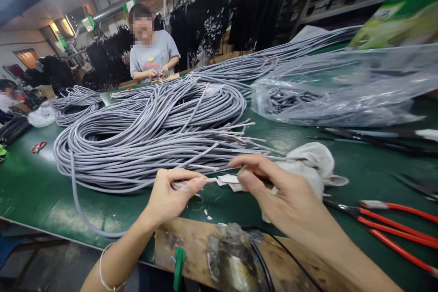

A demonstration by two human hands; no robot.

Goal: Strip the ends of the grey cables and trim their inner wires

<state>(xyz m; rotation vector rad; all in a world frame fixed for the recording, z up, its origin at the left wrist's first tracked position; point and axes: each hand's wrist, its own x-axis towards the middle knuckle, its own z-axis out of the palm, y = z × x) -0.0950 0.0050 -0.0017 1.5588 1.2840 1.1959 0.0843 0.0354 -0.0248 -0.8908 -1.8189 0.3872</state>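
Left hand (169,194) pinches the grey cable (208,180), right hand (273,189) clamps its tip; a skewed tug could fray the strands.

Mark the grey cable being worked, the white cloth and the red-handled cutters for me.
grey cable (208,180), head view, bare tip sticking out of the left hand (171,196).
white cloth (315,159), head view, its bunched top.
red-handled cutters (393,223), head view, upper red handle.
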